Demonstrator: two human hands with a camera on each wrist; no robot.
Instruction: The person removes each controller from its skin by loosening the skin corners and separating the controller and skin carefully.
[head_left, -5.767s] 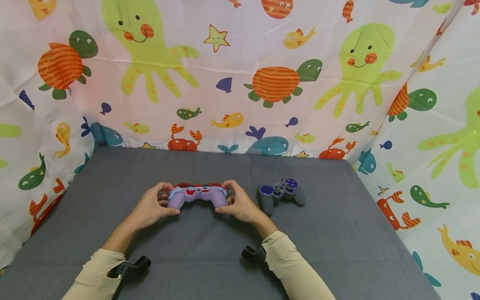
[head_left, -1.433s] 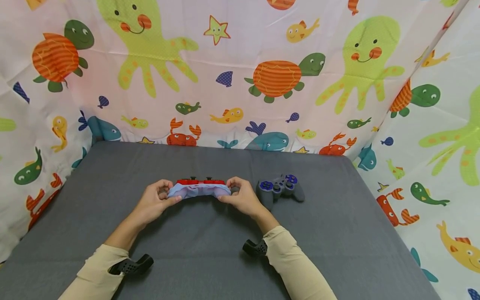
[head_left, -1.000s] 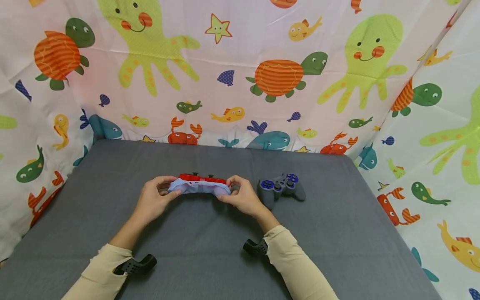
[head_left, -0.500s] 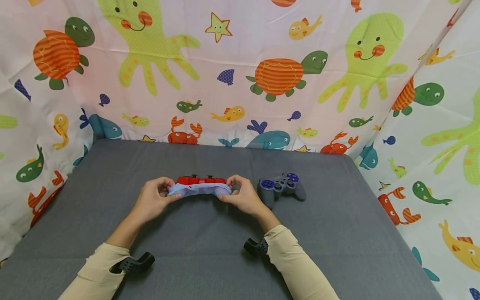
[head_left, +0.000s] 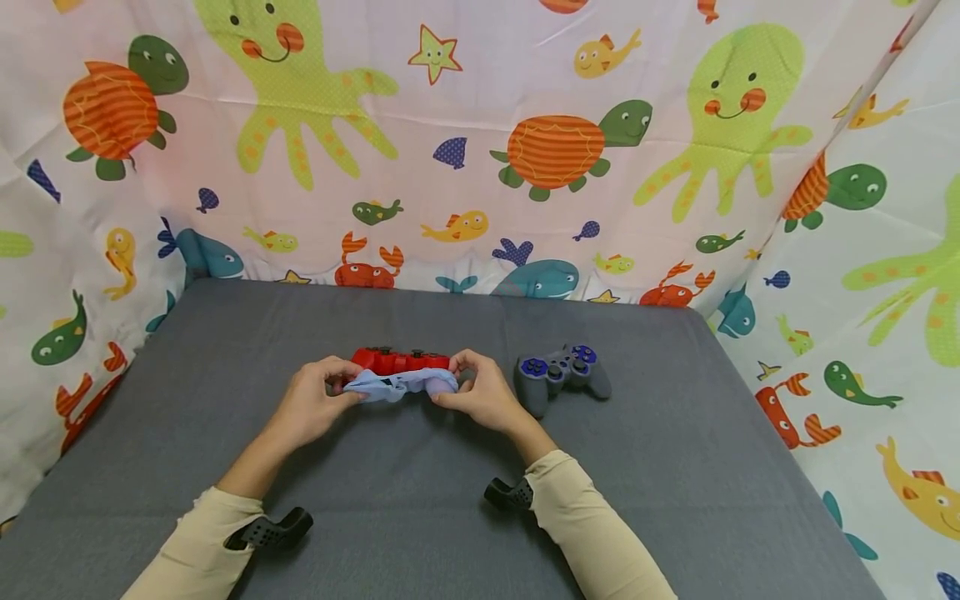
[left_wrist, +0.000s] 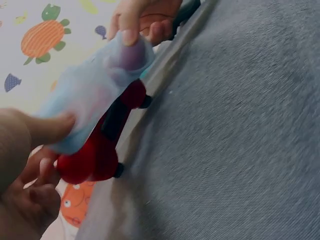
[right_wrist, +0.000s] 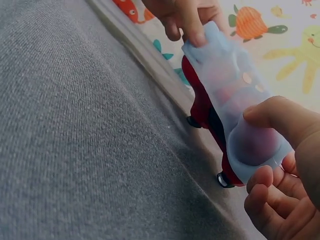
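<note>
A red game controller [head_left: 401, 360] is held up between both hands, with a translucent pale-blue silicone cover [head_left: 378, 386] partly over it. My left hand [head_left: 311, 396] grips the left end, its thumb pressing on the loose, crumpled cover in the left wrist view. There the bare red handle [left_wrist: 82, 162] of the controller shows beneath the cover's edge. My right hand [head_left: 483, 390] pinches the right end. Its thumb [right_wrist: 272, 115] presses on the cover [right_wrist: 225, 85], which still wraps the rounded handle on that side.
A dark grey controller with blue buttons [head_left: 562, 375] lies on the grey cloth-covered table [head_left: 645, 467], just right of my right hand. A curtain printed with sea animals [head_left: 450, 100] stands behind the table and along its sides.
The cover, earlier fitted over the controller's handles, is now slack and crumpled at the left, and more red body shows. The controller has tipped. The left hand has shifted slightly inward.
</note>
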